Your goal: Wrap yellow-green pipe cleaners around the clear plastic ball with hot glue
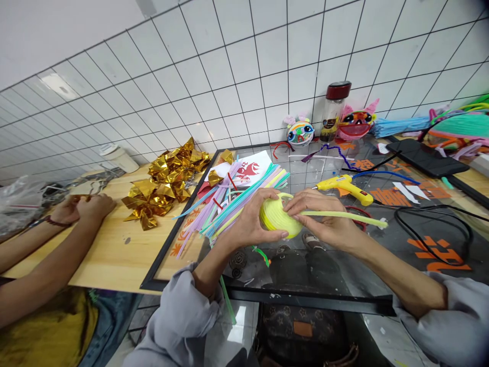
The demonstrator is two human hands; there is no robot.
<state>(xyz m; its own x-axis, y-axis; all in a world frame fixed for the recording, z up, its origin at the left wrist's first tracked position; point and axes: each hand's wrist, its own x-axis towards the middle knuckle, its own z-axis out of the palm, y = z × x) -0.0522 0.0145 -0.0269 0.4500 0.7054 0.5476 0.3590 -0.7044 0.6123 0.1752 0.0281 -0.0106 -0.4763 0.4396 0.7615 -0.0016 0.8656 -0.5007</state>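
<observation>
A rounded yellow coil of pipe cleaner point(275, 218) is held above the glass-topped board, with my left hand point(248, 218) curved around its left side. My right hand point(320, 216) pinches the coil's right edge, where a loose length of yellow pipe cleaner point(355, 218) runs out beneath the fingers to the right. Part of the coil is hidden behind my fingers. Just beyond the right hand lies a yellow glue gun point(346, 188). A bundle of pastel pipe cleaners point(263, 191) spreads out beyond the left hand.
Gold folded paper pieces point(168, 178) lie left, near a co-worker's hands point(89, 209). Two decorated faces point(300, 132) and a lidded bottle point(331, 114) stand along the tiled wall. A phone point(426, 157), black cable point(431, 250) and more pipe cleaners point(458, 130) occupy the right.
</observation>
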